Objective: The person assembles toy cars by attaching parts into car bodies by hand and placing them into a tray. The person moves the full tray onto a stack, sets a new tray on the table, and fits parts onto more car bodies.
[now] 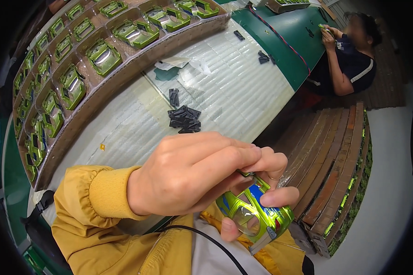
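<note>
Looking down at a counter covered in white ribbed sheeting, with green surface beyond it to the far right. Holding a green toy car body near the bottom centre, close to the chest, just off the near edge of the counter. Left hand coming in from the left in a mustard-yellow sleeve, curling over the car with fingers pinched together on a small part at the car's top edge. Right hand mostly hiding behind the left; only fingertips and a thumb tip showing, wrapping around the car and clamping it from the right and below. Showing blue patches and a clear window on the car. Lying in the middle of the counter, a small pile of black parts, with one more black part just beyond it and a few others scattered further right. Curving along the far left, long brown trays holding many green cars in separate pockets. Stacking up on the right, near the floor, more brown trays. Sitting at the far right corner, another person in dark clothing, handling something green with both hands raised.
</note>
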{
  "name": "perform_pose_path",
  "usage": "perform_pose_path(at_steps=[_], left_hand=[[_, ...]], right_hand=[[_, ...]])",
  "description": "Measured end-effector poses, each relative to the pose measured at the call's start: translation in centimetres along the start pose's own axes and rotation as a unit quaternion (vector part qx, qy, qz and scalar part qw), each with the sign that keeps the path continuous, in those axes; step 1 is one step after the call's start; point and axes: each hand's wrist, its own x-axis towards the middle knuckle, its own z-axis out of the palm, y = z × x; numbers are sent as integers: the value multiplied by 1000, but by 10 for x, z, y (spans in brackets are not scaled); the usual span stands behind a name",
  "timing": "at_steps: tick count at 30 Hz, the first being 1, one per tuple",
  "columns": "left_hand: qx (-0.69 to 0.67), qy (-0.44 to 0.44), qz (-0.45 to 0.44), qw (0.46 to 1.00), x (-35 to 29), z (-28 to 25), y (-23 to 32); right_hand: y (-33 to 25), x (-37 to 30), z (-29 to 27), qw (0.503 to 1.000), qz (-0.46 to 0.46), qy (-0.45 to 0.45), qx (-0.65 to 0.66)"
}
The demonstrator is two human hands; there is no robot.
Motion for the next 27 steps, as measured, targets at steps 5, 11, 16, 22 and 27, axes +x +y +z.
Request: perform_pose_path(at_steps=[5, 11, 16, 22, 27], left_hand=[[21, 5, 5, 1000, -4, 1, -3], [29, 7, 12, 999, -4, -2, -11], [34, -6, 14, 999, -3, -3, -11], [28, -65, 2, 998, 5, -8, -12], [30, -50, 17, 998, 5, -10, -13]], right_hand=[[2, 1, -1, 999, -10, -14, -30], [7, 6, -3, 999, -8, -30, -42], [9, 4, -4, 998, -45, -21, -33], [8, 9, -11, 997, -51, -54, -10], [6, 9, -6, 998, -36, -45, 31]])
